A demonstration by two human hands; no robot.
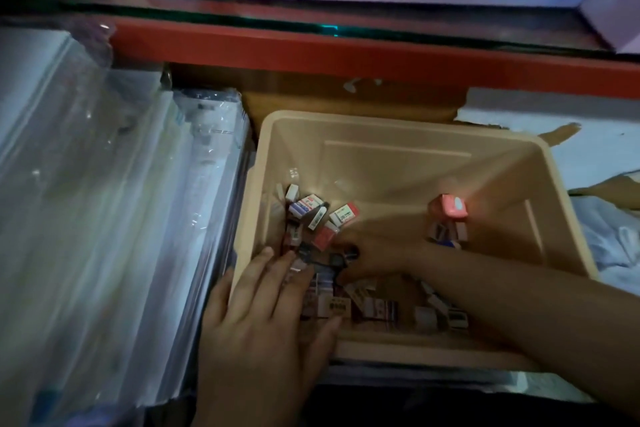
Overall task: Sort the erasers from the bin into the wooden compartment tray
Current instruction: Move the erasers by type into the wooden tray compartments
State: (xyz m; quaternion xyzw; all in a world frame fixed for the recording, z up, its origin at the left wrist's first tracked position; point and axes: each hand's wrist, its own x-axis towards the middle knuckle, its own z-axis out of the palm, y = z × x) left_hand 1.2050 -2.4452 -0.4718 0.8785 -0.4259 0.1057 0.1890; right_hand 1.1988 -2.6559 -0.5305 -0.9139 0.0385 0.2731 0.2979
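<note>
Bin (398, 121): beige plastic, on a shelf under a red beam (346, 48); clear-wrapped packs (86, 201) just beside it on the left.
Erasers (322, 236): loose in the bin, heaped along the near wall and in the left corner, with a smaller cluster toward the right wall.
Wooden compartment tray: not in view.
Left hand (263, 315): grip open, with straight fingers laid over the near-left rim and resting on the heap.
Right hand (370, 253): reaches in from the right to the middle of the bin, fingers bent down into the erasers. I cannot tell whether the grip has closed on one.
Step in hand: probably picking erasers out of the heap.
How to do it well: steady the bin with the left hand so it does not slide. Pinch each eraser by its long sides. Take one kind at a time, so each handful goes to a single compartment. Clear the left corner first, where they lie thickest.
Risk: the light is dim, so similar sleeves may be confused.
Readable writing: "2B" on a white eraser with a red end (343, 213).
Other marks: a barcode on a sleeve (337, 305) near the front wall. A pink eraser (450, 206) carries a pale oval. Other brand names are too blurred to read.
</note>
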